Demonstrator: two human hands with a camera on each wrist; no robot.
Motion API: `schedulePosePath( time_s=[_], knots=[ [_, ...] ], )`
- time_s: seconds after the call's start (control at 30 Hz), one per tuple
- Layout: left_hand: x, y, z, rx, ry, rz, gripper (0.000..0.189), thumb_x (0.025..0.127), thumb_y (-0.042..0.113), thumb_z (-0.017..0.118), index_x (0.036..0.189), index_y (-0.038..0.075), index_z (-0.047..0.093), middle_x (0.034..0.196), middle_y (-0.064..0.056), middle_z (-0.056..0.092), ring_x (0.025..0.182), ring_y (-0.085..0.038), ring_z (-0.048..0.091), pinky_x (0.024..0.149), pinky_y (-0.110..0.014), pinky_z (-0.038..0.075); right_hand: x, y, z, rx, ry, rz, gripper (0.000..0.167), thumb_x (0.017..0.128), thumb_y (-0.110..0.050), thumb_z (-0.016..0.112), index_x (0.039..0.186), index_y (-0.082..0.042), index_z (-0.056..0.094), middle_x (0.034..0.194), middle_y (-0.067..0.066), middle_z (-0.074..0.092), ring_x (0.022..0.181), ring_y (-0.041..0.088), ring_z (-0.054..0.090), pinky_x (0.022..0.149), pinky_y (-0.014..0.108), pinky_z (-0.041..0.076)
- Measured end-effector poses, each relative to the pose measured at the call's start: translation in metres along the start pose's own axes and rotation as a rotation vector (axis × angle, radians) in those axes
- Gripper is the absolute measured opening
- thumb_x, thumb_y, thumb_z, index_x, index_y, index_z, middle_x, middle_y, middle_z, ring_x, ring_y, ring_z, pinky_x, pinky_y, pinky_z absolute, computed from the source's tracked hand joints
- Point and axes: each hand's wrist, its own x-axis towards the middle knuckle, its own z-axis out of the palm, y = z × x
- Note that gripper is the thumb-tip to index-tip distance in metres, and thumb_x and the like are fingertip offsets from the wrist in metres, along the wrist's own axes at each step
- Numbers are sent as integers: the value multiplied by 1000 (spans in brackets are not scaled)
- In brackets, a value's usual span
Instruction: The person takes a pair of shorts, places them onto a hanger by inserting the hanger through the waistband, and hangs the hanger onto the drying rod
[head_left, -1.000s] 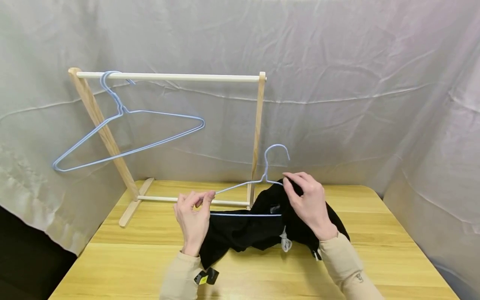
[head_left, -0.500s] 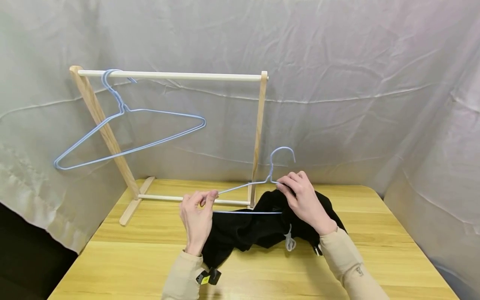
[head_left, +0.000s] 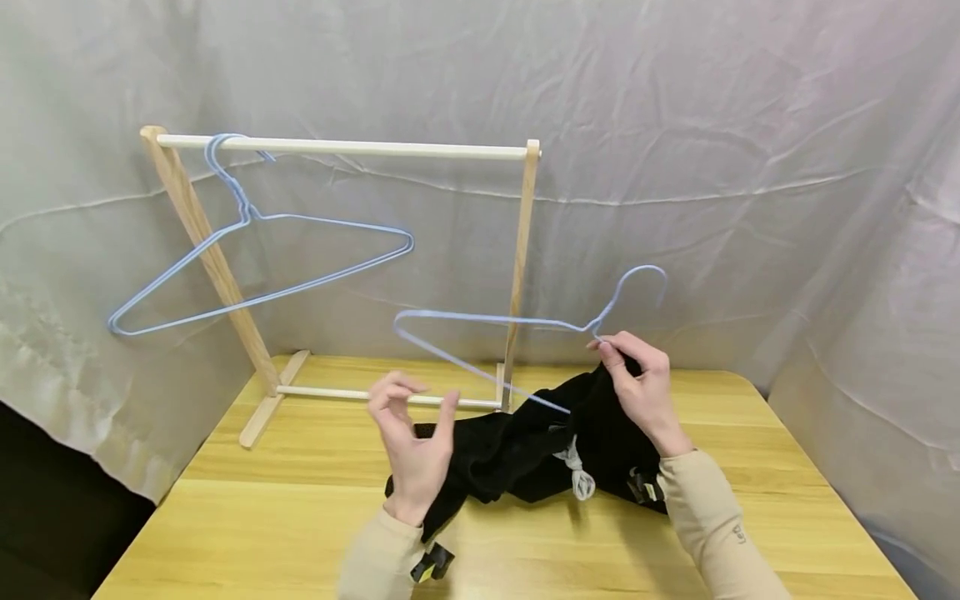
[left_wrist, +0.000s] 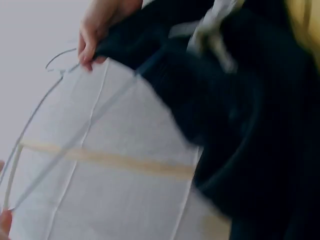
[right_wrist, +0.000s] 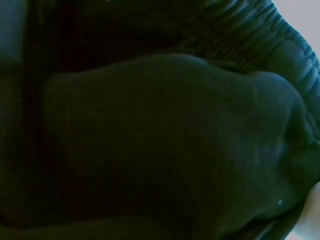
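Observation:
My right hand pinches the edge of black drawstring pants together with a blue wire hanger, just below its hook. The hanger's right part is hidden in the cloth; its left end sticks out bare and raised. A gathered elastic waistband shows in the right wrist view, and a grey drawstring hangs at the front. My left hand is apart from the hanger in the head view, below its left end, thumb and fingers spread with nothing between them. Whether the pants are long or short cannot be told.
A wooden rack stands at the back left of the table. Blue hangers hang from its bar near the left post. Grey curtain encloses the back and sides. Small black devices sit by the wrists.
My left hand has let go of the hanger's left side and lowered slightly. My right hand has moved right with the hanger, whose left end has swung up and hook tipped right.

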Motion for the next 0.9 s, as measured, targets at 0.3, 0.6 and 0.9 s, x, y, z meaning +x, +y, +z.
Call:
schedulePosePath(
  time_s=[0.3, 0.6, 0.9],
  knots=[
    [-20, 4, 5, 147, -1020, -340, 32, 92, 20, 74, 119, 12, 59, 109, -3, 70, 101, -14, 68, 93, -25, 53, 2, -6, -8, 97, 50, 103, 16, 96, 13, 53, 105, 21, 63, 96, -20, 71, 75, -1, 58, 72, 11, 46],
    [-26, 5, -4, 605, -1238, -176, 39, 88, 18, 78, 124, 10, 65, 116, -1, 73, 101, -18, 71, 87, -32, 56, 1, -9, -13, 126, 55, 198, 15, 99, 6, 51, 94, 17, 59, 78, -10, 60, 72, 1, 54, 71, 14, 43],
    [-20, -11, -28, 774, -1124, -253, 11, 93, 26, 71, 96, 16, 74, 90, 0, 77, 89, -19, 72, 102, -49, 44, -6, -5, -16, 161, 27, 151, 15, 97, 10, 50, 85, 13, 59, 84, -14, 65, 75, 2, 55, 71, 14, 42]
  ],
)
